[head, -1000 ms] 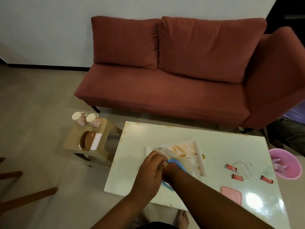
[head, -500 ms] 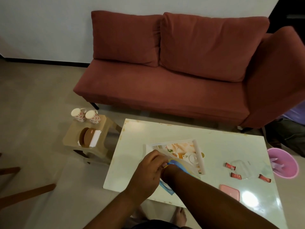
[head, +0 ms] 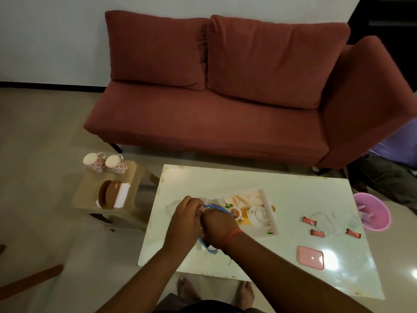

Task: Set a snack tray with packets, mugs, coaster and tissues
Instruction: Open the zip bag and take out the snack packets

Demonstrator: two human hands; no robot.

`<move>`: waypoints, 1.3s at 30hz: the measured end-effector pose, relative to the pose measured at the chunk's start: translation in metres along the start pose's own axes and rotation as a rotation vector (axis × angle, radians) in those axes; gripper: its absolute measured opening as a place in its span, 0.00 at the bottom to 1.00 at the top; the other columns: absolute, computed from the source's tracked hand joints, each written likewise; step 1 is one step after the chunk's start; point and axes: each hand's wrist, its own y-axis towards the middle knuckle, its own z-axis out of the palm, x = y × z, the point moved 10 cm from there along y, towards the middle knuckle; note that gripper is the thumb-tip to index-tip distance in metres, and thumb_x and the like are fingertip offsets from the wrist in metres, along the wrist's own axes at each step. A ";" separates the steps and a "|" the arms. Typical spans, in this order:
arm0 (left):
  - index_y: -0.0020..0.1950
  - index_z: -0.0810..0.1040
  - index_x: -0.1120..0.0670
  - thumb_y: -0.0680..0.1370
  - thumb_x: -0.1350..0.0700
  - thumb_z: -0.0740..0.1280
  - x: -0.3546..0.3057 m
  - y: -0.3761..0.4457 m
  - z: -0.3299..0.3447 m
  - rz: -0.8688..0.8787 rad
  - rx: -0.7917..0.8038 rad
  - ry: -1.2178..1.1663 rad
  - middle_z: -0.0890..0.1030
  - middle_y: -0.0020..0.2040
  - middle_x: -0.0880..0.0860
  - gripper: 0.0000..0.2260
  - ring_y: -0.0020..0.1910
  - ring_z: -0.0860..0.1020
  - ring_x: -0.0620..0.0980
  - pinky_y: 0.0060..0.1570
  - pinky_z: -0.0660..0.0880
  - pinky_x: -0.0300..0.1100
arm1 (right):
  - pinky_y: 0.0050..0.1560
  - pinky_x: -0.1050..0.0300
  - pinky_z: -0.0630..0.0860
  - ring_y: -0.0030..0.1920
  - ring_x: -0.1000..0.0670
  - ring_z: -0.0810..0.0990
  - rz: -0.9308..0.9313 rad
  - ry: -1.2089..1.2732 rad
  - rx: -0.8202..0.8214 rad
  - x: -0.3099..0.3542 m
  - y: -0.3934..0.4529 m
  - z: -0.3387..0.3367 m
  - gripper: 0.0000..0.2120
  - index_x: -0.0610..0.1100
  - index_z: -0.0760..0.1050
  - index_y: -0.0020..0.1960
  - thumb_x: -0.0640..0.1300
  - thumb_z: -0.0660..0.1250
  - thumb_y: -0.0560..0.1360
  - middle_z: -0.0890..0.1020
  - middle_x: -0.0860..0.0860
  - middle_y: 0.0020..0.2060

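At the near-left part of the glossy white low table [head: 293,199], both hands were bunched together over a clear plastic zip bag w/ a blue rim [head: 213,207]. Left hand [head: 187,220] pinched the bag's mouth at the top edge; right hand [head: 217,227] was curled closed on the blue rim just beside it. What's inside the bag couldn't be told, hands covered it.

The rectangular white tray w/ a teapot print [head: 259,213] lay just beyond the hands, tilted, nothing set on it yet. Three small red snack packets [head: 310,220] lay well right of it, around a clear plastic container [head: 325,222], w/ a pink lid [head: 311,257] nearer the front edge. Two floral white mugs [head: 106,162], a round brown coaster [head: 108,196] and white folded tissues [head: 123,193] sat on the beige stool [head: 90,184] left of the table.

Prob. step: opening the bag. To do it well, keep the two pinches on opposite lips, pull apart evenly along the seal, not down, and hold the bag low over the tray so nothing spills onto the table. Thin plastic, so gentle pull, no yank.
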 end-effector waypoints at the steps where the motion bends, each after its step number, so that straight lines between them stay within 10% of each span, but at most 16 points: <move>1: 0.50 0.77 0.52 0.81 0.59 0.60 0.007 0.004 -0.004 -0.005 -0.005 -0.001 0.74 0.47 0.45 0.07 0.45 0.75 0.43 0.43 0.67 0.21 | 0.43 0.51 0.72 0.49 0.40 0.79 -0.025 0.023 -0.088 0.001 -0.004 -0.010 0.08 0.40 0.76 0.51 0.39 0.64 0.73 0.82 0.41 0.46; 6: 0.49 0.76 0.52 0.82 0.55 0.59 0.036 0.021 -0.013 0.022 -0.008 0.032 0.73 0.46 0.45 0.07 0.41 0.73 0.42 0.40 0.67 0.22 | 0.37 0.63 0.74 0.43 0.57 0.78 0.089 0.720 -0.398 -0.035 -0.052 -0.029 0.08 0.53 0.71 0.42 0.40 0.65 0.72 0.80 0.57 0.41; 13: 0.48 0.76 0.54 0.82 0.59 0.60 0.065 0.018 -0.011 -0.089 -0.043 0.026 0.75 0.45 0.48 0.06 0.42 0.74 0.43 0.41 0.70 0.30 | 0.45 0.52 0.82 0.49 0.42 0.85 0.479 1.769 -0.634 -0.172 -0.079 0.054 0.08 0.44 0.76 0.44 0.32 0.65 0.76 0.84 0.41 0.51; 18: 0.47 0.75 0.53 0.81 0.60 0.60 0.067 0.002 -0.009 -0.141 -0.140 0.049 0.75 0.45 0.48 0.06 0.44 0.74 0.41 0.42 0.68 0.27 | 0.39 0.56 0.78 0.43 0.47 0.84 0.775 1.408 -0.427 -0.244 -0.013 0.154 0.08 0.42 0.74 0.43 0.31 0.60 0.75 0.82 0.42 0.48; 22: 0.48 0.74 0.48 0.82 0.56 0.60 0.069 -0.010 -0.011 -0.222 -0.236 0.085 0.74 0.46 0.44 0.06 0.47 0.74 0.35 0.41 0.70 0.27 | 0.40 0.53 0.71 0.40 0.45 0.77 0.707 0.941 -0.188 -0.267 0.044 0.197 0.10 0.49 0.73 0.40 0.35 0.62 0.75 0.83 0.41 0.46; 28: 0.50 0.74 0.49 0.82 0.54 0.59 0.060 -0.019 0.001 -0.277 -0.282 0.124 0.74 0.46 0.45 0.06 0.49 0.74 0.34 0.41 0.71 0.28 | 0.48 0.53 0.72 0.47 0.42 0.78 0.595 0.877 -0.048 -0.272 0.062 0.222 0.10 0.43 0.78 0.47 0.32 0.62 0.73 0.82 0.37 0.54; 33: 0.50 0.75 0.52 0.82 0.56 0.59 0.034 -0.019 0.016 -0.256 -0.285 0.091 0.75 0.45 0.46 0.06 0.48 0.74 0.35 0.41 0.69 0.25 | 0.51 0.55 0.73 0.51 0.42 0.80 0.462 0.840 -0.419 -0.249 0.006 0.130 0.08 0.40 0.79 0.50 0.33 0.64 0.75 0.83 0.41 0.50; 39: 0.51 0.76 0.52 0.80 0.44 0.53 -0.018 -0.025 0.042 -0.156 -0.169 0.071 0.74 0.47 0.45 0.16 0.46 0.75 0.36 0.43 0.68 0.21 | 0.50 0.66 0.72 0.47 0.56 0.78 -0.284 0.484 -0.623 -0.104 -0.070 -0.011 0.08 0.49 0.77 0.49 0.40 0.63 0.74 0.82 0.53 0.45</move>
